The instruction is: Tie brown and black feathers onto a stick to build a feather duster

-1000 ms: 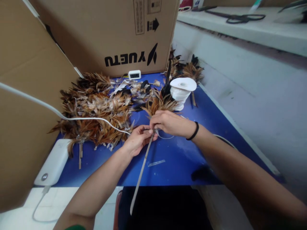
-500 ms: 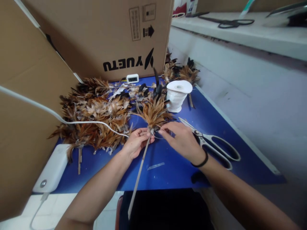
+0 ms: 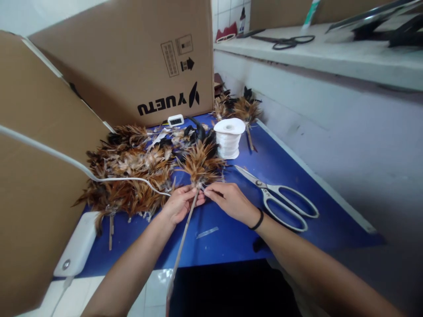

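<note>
We have a blue tabletop [image 3: 238,251] under the left hand [image 3: 182,204] and right hand [image 3: 231,203], pale tiled floor [image 3: 153,288] nearer us on the left hand's side. Past both, a brown carton [image 3: 125,61]; further back, white wall tile [image 3: 224,17]. Right of the right hand: pale wall [image 3: 313,127] topped by a white ledge [image 3: 297,59], darker toward us.
</note>
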A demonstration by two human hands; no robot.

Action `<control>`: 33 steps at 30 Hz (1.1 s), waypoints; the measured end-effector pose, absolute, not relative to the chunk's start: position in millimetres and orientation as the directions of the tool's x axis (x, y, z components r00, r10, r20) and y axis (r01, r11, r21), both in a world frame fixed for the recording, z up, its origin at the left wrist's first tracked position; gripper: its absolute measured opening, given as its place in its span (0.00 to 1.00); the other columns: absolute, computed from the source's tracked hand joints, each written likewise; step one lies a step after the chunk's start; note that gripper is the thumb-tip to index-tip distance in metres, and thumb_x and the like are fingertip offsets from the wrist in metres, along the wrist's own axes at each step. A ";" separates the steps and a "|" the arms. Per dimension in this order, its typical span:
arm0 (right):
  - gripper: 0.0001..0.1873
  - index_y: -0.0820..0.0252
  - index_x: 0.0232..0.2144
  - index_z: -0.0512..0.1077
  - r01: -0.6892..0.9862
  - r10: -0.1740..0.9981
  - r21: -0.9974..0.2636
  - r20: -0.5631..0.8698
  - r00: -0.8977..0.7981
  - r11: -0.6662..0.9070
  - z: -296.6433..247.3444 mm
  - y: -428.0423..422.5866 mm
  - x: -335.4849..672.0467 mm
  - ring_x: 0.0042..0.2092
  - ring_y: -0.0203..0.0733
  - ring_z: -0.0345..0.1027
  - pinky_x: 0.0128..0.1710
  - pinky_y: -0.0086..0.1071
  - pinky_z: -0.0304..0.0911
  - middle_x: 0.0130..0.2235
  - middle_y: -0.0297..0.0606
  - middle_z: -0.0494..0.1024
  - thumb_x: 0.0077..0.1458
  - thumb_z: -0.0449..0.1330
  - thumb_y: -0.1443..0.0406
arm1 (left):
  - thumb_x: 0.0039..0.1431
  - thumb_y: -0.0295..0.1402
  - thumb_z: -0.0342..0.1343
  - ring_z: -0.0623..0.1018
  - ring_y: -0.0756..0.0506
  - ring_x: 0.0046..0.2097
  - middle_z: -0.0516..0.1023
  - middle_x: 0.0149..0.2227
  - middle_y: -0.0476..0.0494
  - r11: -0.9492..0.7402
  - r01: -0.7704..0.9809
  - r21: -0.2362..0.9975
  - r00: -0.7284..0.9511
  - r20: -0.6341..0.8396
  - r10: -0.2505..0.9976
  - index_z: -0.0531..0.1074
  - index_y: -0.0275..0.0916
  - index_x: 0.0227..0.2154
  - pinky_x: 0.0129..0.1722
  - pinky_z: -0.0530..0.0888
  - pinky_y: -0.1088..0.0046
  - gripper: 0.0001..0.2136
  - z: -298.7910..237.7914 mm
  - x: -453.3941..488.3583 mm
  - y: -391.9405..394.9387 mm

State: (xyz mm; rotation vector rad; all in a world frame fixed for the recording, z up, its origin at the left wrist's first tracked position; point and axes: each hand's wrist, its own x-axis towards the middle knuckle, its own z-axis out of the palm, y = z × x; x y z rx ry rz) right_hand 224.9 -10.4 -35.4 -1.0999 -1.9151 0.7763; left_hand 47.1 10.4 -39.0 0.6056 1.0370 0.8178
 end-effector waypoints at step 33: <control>0.10 0.59 0.30 0.72 0.815 0.864 -0.484 0.503 -0.040 0.319 -37.9 7.7 256.4 0.37 0.42 0.70 0.39 0.35 0.55 0.33 0.38 0.78 0.59 0.52 0.67 | 0.50 0.24 0.59 0.59 0.60 0.20 0.68 0.27 0.45 0.391 -0.467 0.793 0.341 -0.246 0.907 0.71 0.29 0.31 0.14 0.54 0.89 0.05 -14.3 35.9 29.2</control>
